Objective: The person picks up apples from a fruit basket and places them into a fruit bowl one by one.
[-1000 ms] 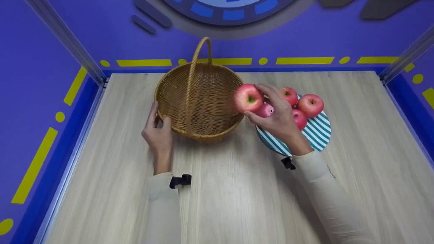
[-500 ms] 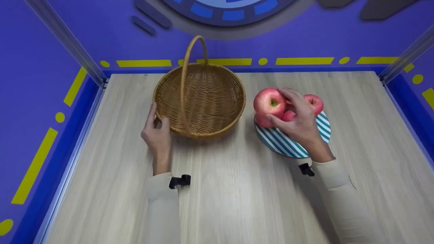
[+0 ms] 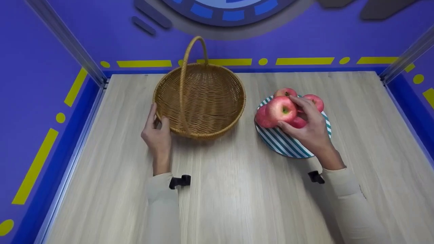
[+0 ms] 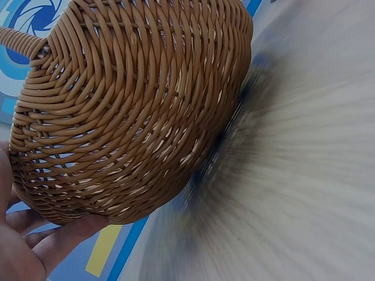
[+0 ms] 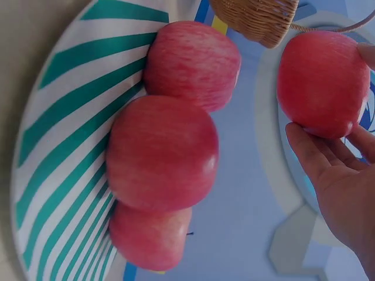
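Note:
A wicker basket (image 3: 213, 101) with a tall arched handle stands on the left of the table, its inside bare. My left hand (image 3: 157, 135) holds its left side, thumb toward the front; up close, the left wrist view has the thumb against the weave. My right hand (image 3: 307, 127) grips a red apple (image 3: 281, 109) between thumb and fingers, above the other apples. In the right wrist view this held apple (image 5: 322, 82) is apart from the pile. Beneath it, several red apples (image 3: 265, 118) rest on a round plate with green and white stripes (image 3: 283, 145).
Pale wood-grain table (image 3: 230, 189) runs under everything. Bare tabletop separates basket and plate. A blue wall (image 3: 305, 40) with yellow marks rises behind, and side walls (image 3: 37, 101) stand at left and right. A black wrist mount (image 3: 180, 181) sits on the left sleeve.
My right hand has carried the apple rightward, from beside the basket's rim to above the plate. The basket has shifted slightly, its handle now farther left. My left hand has barely moved.

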`<state>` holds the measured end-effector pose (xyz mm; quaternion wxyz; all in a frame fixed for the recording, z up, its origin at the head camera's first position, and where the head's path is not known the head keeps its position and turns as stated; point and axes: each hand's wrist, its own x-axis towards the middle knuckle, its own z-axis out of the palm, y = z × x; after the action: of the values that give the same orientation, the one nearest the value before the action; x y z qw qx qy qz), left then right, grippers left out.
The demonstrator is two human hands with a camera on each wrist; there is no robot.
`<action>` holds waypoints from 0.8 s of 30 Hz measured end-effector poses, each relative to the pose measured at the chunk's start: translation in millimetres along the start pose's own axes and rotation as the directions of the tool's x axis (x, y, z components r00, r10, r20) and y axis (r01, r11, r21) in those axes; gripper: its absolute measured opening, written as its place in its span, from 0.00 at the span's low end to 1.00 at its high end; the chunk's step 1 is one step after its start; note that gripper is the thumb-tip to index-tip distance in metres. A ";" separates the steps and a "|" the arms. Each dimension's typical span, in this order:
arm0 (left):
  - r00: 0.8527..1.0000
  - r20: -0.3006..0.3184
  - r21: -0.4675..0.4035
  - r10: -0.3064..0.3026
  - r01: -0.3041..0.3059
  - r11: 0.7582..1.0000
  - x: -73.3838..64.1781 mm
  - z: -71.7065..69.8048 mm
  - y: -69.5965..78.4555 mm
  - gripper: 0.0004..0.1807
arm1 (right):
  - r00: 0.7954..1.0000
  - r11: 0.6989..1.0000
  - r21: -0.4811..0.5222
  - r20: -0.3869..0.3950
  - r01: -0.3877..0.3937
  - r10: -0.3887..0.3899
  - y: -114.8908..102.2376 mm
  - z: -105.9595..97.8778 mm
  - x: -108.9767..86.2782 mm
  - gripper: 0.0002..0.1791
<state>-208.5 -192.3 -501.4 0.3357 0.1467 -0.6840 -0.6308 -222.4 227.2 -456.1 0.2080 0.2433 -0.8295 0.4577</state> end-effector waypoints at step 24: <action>0.999 0.002 0.047 0.050 -0.050 0.998 -0.8 -1.4 -1.1 0.28 | 0.994 0.996 -0.066 0.081 -0.064 0.069 14.9 -1.8 -37.2 0.45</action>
<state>-207.2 -193.0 -502.7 0.3474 0.1369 -0.7022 -0.6062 -201.4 243.6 -486.1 0.1655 0.2275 -0.8591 0.4276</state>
